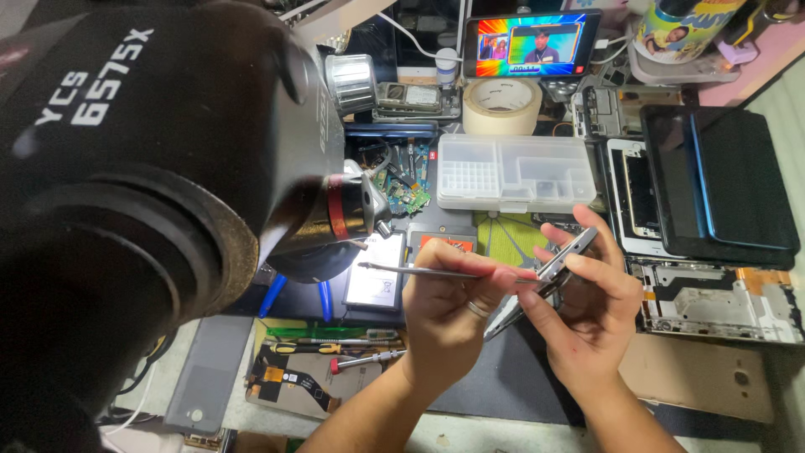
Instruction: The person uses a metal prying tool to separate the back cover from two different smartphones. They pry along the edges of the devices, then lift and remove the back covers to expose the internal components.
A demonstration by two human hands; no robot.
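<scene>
Just right of centre, at about four o'clock, left hand (449, 315) pinching thin metal tweezers (436, 272) with tips pointing toward nine o'clock, right hand (587, 302) closed around a slim phone frame (560, 267) held edge-on, its lower part hidden behind the fingers. Filling the ten o'clock side, a big black microscope (168, 151), cut off by the edge and covering much of the bench. At twelve o'clock a clear parts box (513, 172) and tape roll (502, 106); at three o'clock a dark tablet (721, 184), partly cut off.
</scene>
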